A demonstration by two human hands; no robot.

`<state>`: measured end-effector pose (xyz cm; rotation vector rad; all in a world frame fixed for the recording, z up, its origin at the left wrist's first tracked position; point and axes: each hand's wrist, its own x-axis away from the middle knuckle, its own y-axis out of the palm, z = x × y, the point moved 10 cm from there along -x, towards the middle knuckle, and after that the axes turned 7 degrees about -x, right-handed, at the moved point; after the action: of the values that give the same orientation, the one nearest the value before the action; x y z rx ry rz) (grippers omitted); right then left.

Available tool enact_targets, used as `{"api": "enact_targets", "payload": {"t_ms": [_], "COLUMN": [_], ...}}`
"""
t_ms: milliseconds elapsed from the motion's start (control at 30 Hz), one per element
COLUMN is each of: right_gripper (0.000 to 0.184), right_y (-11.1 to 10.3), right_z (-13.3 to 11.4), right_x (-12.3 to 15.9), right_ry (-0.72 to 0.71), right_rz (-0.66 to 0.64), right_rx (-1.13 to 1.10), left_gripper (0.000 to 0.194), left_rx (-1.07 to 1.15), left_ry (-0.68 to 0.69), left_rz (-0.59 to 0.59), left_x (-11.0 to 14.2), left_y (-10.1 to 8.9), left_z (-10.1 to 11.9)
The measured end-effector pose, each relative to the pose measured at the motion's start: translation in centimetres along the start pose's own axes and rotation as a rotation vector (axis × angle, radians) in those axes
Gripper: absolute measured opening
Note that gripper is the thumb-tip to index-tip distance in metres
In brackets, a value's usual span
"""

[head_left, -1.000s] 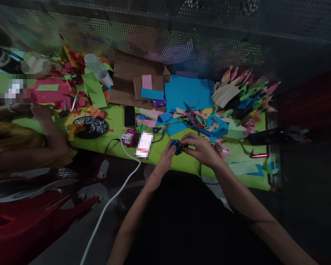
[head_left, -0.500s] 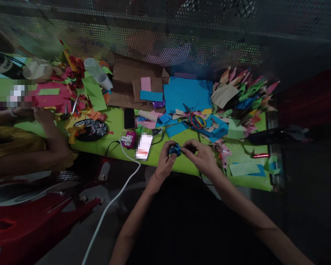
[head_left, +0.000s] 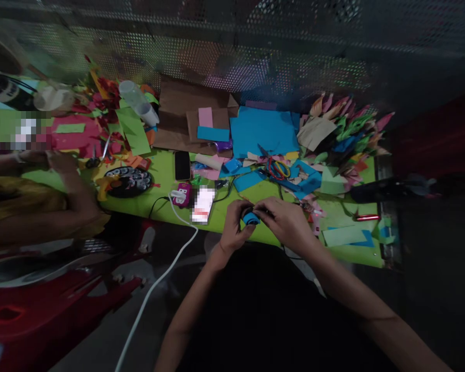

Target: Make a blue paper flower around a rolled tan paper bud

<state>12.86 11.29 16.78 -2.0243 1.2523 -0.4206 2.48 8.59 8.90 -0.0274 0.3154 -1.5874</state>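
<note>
A small curled roll of blue paper [head_left: 251, 217] is held over the front edge of the green table. My left hand [head_left: 234, 225] wraps round it from the left, fingers behind and thumb at the near side. From the right, my right hand [head_left: 284, 217] pinches the upper edge of the same roll; its fingertips are partly hidden. Beyond the hands lie scissors with red and yellow handles [head_left: 278, 169] among blue paper scraps [head_left: 249, 181]. A pink glue gun [head_left: 316, 222] rests just right of my right hand.
Left of my hands are a lit phone [head_left: 203, 205], a pink charger block [head_left: 182, 195] with a white cable [head_left: 158, 279], and a dark phone [head_left: 182, 166]. Paper flowers [head_left: 344, 132] are piled at the back right. Another person's arm [head_left: 77, 191] reaches in from the left.
The blue paper roll has turned in my left hand and now shows more of its side. My right hand has shifted slightly left, its fingers closer over the roll's top.
</note>
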Motion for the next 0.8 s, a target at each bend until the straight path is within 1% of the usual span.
{"api": "enact_targets", "payload": {"t_ms": [67,100,167,267,333,433,533,633,733,800], "right_gripper": [0.016,0.017,0.016,0.015,0.016,0.017,0.015,0.015,0.015,0.014], "right_y": [-0.1,-0.2,-0.6,-1.9,-2.2,-1.7,-1.1,-0.2,0.4,0.6], "right_z": [-0.4,-0.5,-0.6,-0.2,0.3,0.6,0.2,0.0,0.3,0.5], "right_x": [-0.2,-0.3,-0.5,-0.5,-0.3,0.1,0.2,-0.2,-0.9,-1.3], "right_ry": [-0.026,-0.028,-0.012,0.054,0.107,0.138,0.072,0.015,-0.004,-0.013], "right_rz": [-0.042,-0.06,-0.074,-0.01,0.029,0.036,0.042,0.001,-0.033,-0.034], "right_rx": [0.061,0.055,-0.023,-0.157,-0.198,-0.258,-0.34,-0.36,-0.352,-0.356], "left_gripper": [0.055,0.053,0.053,0.054,0.054,0.049,0.048,0.05,0.052,0.053], "left_rx": [-0.014,-0.017,0.0,0.075,0.12,0.156,0.206,0.256,0.277,0.275], "left_ry": [0.06,0.083,0.081,0.025,-0.006,-0.043,-0.125,-0.202,-0.227,-0.247], "left_rz": [0.002,0.005,0.021,0.066,0.108,0.156,0.183,0.177,0.162,0.169], "left_x": [0.0,0.0,0.1,0.2,0.3,0.2,0.1,-0.1,-0.1,0.0], "left_y": [-0.1,-0.1,-0.2,-0.5,-0.9,-1.4,-1.4,-1.1,-0.7,-0.6], "left_z": [0.8,1.0,1.0,0.3,0.0,0.0,-0.3,-0.9,-1.5,-2.4]}}
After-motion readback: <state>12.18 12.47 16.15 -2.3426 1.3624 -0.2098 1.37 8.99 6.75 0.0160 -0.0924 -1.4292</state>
